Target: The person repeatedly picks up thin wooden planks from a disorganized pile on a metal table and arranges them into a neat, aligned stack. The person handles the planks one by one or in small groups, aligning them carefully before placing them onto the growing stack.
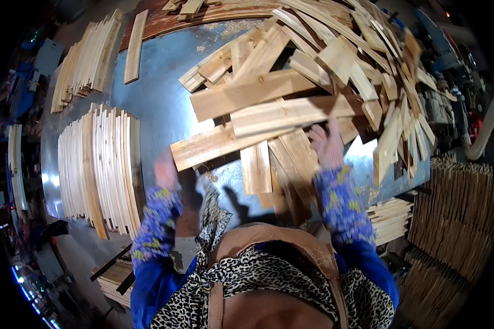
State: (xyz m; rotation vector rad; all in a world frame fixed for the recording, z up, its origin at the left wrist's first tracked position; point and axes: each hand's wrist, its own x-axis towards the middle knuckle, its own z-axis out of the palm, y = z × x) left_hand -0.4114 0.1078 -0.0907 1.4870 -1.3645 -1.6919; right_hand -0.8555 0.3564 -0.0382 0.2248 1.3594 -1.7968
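Observation:
A large loose heap of wooden boards (pixel 252 90) lies in front of me on a metal-topped table. My left hand (pixel 166 169) is smeared by motion beside the left end of a light wooden board (pixel 203 148); whether it touches that end I cannot tell. Close to the lower edge of a long pale board (pixel 296 116), my right hand (pixel 328 145) has its fingers apart, with no board gripped in them. Shorter boards (pixel 256 167) stick out of the heap toward me, between my two hands.
Neat rows of boards (pixel 101 164) stand at the left, with another row (pixel 88 57) behind. A single board (pixel 136 46) lies at the far left of the metal table (pixel 156 82). Tall stacks of wood (pixel 455 203) stand at the right, beside machinery (pixel 447 98).

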